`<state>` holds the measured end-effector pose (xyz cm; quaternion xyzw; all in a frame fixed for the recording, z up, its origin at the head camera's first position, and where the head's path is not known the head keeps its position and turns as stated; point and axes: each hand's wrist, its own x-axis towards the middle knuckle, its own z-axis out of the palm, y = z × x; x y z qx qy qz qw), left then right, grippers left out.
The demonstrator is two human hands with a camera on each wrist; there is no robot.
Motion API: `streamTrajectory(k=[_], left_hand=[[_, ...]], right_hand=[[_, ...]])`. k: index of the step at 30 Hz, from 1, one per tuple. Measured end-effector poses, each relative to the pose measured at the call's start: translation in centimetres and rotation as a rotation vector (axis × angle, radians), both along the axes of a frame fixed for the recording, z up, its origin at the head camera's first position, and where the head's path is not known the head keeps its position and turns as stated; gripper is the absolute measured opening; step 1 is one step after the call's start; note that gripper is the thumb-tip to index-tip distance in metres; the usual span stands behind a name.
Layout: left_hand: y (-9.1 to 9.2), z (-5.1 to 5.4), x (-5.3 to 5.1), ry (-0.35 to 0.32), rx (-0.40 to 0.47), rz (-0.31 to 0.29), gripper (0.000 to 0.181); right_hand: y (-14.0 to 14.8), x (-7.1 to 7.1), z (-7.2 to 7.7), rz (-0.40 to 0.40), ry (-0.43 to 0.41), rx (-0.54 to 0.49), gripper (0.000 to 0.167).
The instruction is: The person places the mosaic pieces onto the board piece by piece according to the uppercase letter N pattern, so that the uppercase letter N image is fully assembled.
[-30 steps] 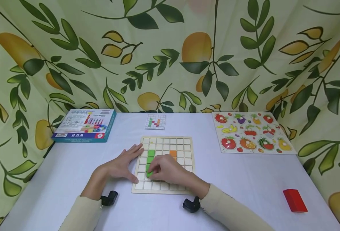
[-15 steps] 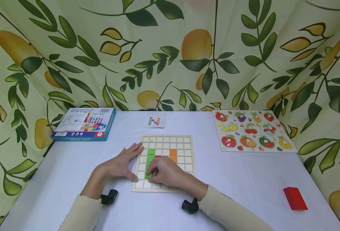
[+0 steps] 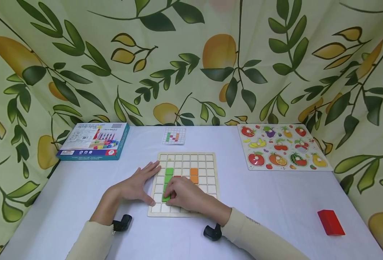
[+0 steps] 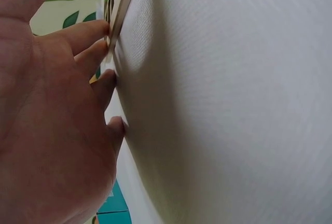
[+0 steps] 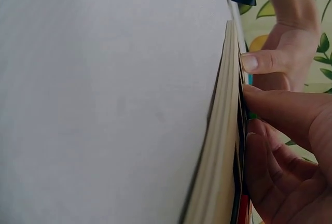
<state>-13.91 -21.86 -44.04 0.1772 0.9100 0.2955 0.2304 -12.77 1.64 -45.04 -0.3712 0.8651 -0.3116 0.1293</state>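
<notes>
A wooden grid board lies on the white table, with a column of green square tiles on its left part. My right hand bends over the board, thumb and fingers pinching the lowest green tile. Orange tiles sit to the right of that hand, and a red tile peeks out above the knuckles; the hand hides the cells beneath it. With fingers spread, my left hand rests against the board's left edge. In the left wrist view, its fingertips touch the board's side.
A small pattern card with a coloured grid lies behind the board. At the back left is a teal-sided box, and at the back right a fruit puzzle board. A red block stands at the right front.
The right hand has shifted slightly left and down, uncovering the red tile's top, while its fingers stay at the lowest green tile. The left hand holds its place.
</notes>
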Motion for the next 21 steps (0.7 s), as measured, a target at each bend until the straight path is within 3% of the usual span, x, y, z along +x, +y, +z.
streamTrajectory(k=[4, 21], left_hand=[[0.07, -0.13, -0.05, 0.007, 0.0, -0.007, 0.122], [-0.04, 0.04, -0.11, 0.011, 0.001, 0.008, 0.124]], right_hand=[[-0.04, -0.04, 0.04, 0.014, 0.055, 0.043, 0.01], [-0.13, -0.09, 0.31, 0.038, 0.122, 0.094, 0.01]])
